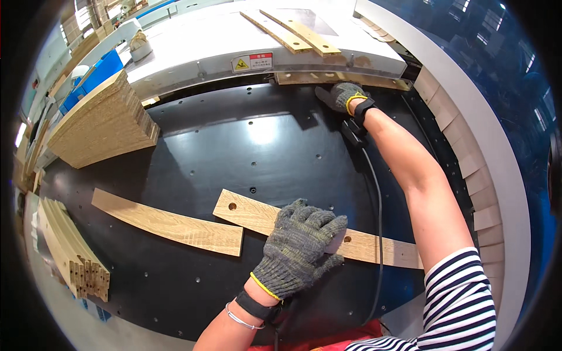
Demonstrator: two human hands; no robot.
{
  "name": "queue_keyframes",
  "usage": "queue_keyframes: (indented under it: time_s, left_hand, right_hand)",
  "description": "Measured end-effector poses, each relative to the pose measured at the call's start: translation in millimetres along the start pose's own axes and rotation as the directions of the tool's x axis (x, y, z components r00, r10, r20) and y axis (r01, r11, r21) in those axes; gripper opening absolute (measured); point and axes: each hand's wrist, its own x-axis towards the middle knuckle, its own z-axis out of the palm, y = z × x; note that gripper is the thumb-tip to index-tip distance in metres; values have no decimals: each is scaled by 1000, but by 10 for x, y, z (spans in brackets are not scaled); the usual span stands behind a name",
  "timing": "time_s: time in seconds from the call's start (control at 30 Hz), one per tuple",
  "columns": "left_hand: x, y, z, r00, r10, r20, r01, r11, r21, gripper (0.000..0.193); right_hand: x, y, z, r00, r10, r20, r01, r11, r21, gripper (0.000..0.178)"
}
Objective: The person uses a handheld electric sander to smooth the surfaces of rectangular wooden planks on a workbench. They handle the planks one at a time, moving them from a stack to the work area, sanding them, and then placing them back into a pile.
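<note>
My left hand (304, 240), in a grey knit glove, presses down on a wood-grain board (377, 248) with round holes. Its fingers are closed around a small pale pad (335, 241), mostly hidden, which sits against the board. At the far edge of the black table, my right hand (342, 97), gloved too, is beside a wood-grain strip (304, 78) lying below the white machine bed. That hand's thumb sticks out to the left, apart from the fingers, and I see nothing held in it. A curved wooden slat (170, 222) lies left of the board.
Stacked boards (105, 123) stand at the far left, with more bundled slats (73, 251) nearer. Two drilled strips (301, 35) rest on the white machine bed (193, 67). A black cable (379, 216) crosses the board. Overlapping beige flaps (468, 152) line the right side.
</note>
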Motion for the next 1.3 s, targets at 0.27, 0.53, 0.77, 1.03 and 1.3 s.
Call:
queue_keyframes:
  time_s: [0.27,0.53,0.77,1.03,1.3]
  left_hand:
    - [-19,24,5,1000,-7,16,6,999,34,72]
    - [0,42,6,1000,-10,18,10,1000,26,72]
    - [0,16,29,1000,2,6,-2,1000,20,72]
    - [-59,2,-2,1000,-6,-3,6,1000,23,69]
    - [-78,-22,117,998,46,-47,-43,997,59,68]
  right_hand:
    - [56,-23,-36,984,61,168,-82,989,124,110]
    - [27,13,-40,988,42,150,-64,988,141,104]
    - [26,38,3,998,4,56,-7,999,44,87]
    - [-118,-63,-59,998,-37,-51,42,994,102,94]
    - [-615,118,-321,973,-95,211,118,988,-99,110]
